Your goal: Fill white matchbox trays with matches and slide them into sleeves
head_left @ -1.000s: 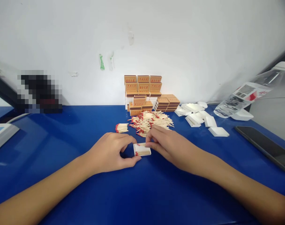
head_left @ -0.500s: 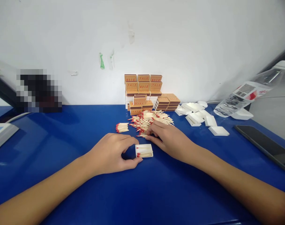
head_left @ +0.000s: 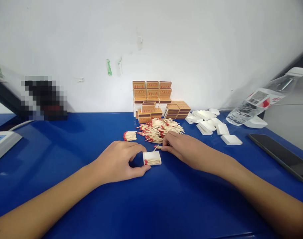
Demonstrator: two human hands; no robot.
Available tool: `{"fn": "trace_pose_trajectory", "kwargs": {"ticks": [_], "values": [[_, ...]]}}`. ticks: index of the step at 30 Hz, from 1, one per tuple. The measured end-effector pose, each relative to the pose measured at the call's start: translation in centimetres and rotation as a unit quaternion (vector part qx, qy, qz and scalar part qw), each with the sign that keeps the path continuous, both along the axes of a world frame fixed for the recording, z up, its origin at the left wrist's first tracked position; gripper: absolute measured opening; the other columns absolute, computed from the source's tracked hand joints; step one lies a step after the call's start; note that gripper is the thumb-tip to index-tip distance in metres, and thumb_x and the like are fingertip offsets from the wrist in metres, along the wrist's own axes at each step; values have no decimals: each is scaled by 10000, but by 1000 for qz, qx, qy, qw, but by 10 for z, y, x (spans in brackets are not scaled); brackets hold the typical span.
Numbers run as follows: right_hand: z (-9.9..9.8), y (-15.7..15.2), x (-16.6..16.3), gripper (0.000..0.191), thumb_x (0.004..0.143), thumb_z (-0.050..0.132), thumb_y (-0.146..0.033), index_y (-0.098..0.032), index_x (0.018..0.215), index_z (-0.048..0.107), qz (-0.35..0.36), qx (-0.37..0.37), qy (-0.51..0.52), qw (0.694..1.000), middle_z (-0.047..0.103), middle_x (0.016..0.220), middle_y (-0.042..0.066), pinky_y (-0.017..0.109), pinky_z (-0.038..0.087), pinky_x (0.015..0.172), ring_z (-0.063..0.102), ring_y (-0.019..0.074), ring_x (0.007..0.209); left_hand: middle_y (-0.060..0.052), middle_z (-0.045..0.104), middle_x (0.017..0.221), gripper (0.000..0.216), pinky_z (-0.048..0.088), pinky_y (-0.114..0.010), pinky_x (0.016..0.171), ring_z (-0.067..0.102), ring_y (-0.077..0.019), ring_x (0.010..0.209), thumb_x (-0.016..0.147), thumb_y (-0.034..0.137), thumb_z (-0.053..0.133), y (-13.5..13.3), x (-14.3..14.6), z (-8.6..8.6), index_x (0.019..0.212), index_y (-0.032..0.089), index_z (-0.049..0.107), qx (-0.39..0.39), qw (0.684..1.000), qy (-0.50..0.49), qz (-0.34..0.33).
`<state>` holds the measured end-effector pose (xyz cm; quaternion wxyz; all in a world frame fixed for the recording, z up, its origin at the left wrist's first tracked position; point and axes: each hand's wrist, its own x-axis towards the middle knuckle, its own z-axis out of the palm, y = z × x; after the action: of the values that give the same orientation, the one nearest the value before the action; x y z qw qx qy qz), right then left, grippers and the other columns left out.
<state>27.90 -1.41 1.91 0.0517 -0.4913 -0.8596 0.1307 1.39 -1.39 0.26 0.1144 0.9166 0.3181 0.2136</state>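
Note:
My left hand [head_left: 120, 162] curls around a small white matchbox tray [head_left: 149, 155], with thumb and forefinger at its left corners. Several red-headed matches [head_left: 152, 162] lie along the near side inside that tray. Just beyond the tray's far right corner, my right hand [head_left: 182, 145] pinches a few matches [head_left: 158, 147], heads to the left. One loose match [head_left: 155, 148] sticks up at a slant by the tray's far edge. The big match pile [head_left: 158, 129] is right behind my right fingers. Left of it lies a small neat row of matches [head_left: 130, 135].
Orange matchboxes [head_left: 152, 93] are stacked against the wall, with more boxes [head_left: 177, 109] beside them. White trays [head_left: 207, 124] lie to the right, near a tilted water bottle [head_left: 256, 99] and a phone [head_left: 281, 156]. A power strip [head_left: 7, 146] sits at the left edge.
My right hand has drawn slightly toward me and right from the pile with matches in its fingers. The single match at the tray's far side now sticks out at a slant. My left hand stays put.

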Motion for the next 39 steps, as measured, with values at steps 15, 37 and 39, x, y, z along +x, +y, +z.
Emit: {"fn": "trace_pose_trajectory", "kwargs": {"ticks": [15,37,39], "values": [[3,-18,-11,137,1085,503,-268,-188,986,551,68,50,38,996,667,1022,80,313,437,689,643,198,824,43,621,667,231,396,-251,541,564,-120,550,879,371,734,-3,1,1,1029,196,742,2,1000,-1,-2],[2,-23,-18,175,1065,493,-208,-175,978,641,92,48,47,993,663,1033,86,324,484,730,644,189,834,38,625,662,231,398,-247,535,561,-122,545,878,366,730,-2,1,0,1024,187,735,7,1000,-4,-9],[-1,-23,-19,170,1066,496,-217,-174,997,645,86,50,65,993,667,1020,82,327,487,738,643,190,840,36,629,664,232,397,-247,534,563,-122,547,883,371,723,-2,1,0,1025,188,732,12,1000,-4,-10]]}}
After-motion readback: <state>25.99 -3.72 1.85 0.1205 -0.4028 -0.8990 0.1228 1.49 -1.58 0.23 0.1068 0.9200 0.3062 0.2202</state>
